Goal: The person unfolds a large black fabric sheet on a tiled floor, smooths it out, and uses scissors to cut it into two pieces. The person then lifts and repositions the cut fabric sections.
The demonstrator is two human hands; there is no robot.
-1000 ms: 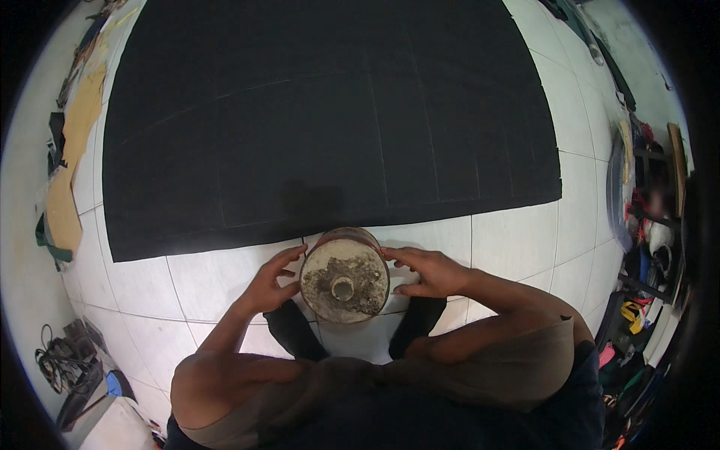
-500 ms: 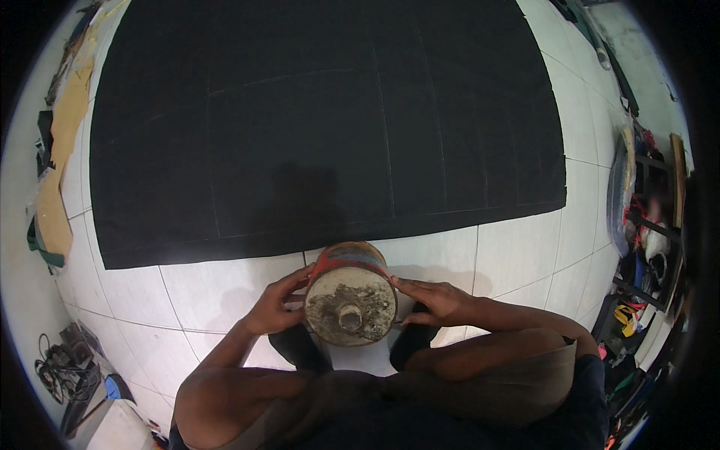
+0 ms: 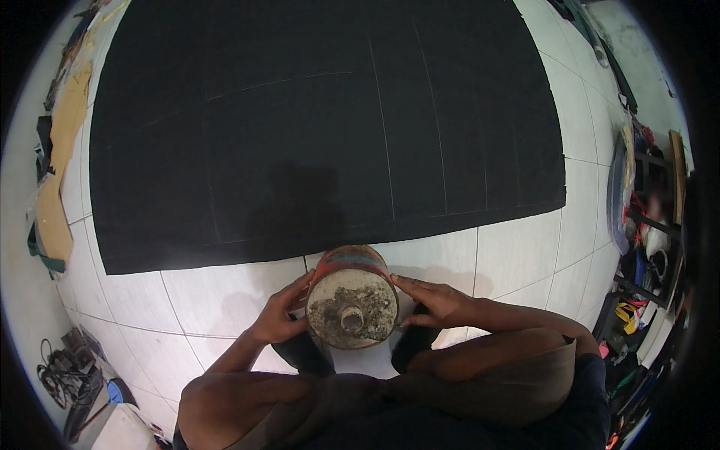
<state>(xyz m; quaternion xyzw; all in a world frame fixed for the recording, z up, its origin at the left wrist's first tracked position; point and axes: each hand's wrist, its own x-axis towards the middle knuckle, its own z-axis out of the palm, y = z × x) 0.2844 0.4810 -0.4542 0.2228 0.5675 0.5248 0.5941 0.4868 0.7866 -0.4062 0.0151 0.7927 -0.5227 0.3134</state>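
Between my hands is a round can point(image 3: 352, 306) with a worn red and grey side. Its end facing me is pale, blotched with dark grime, and has a short round stub in the middle. My left hand point(image 3: 285, 311) presses against its left side, fingers reaching along the wall. On the opposite side, my right hand point(image 3: 431, 298) touches the can with its fingertips, thumb bent below. Just beyond the can lies the near edge of a large black cloth point(image 3: 300, 127), spread flat and marked with thin pale lines.
White floor tiles point(image 3: 517, 259) surround the cloth. Tan sheet scraps point(image 3: 56, 214) lie along the left wall, with dark cables and black items point(image 3: 67, 375) nearer to me. Cluttered shelves point(image 3: 645, 262) line the right side. My bent knees flank the can.
The view has shifted slightly. My left hand has moved a little against the can's side; the can and my right hand stay nearly in place.
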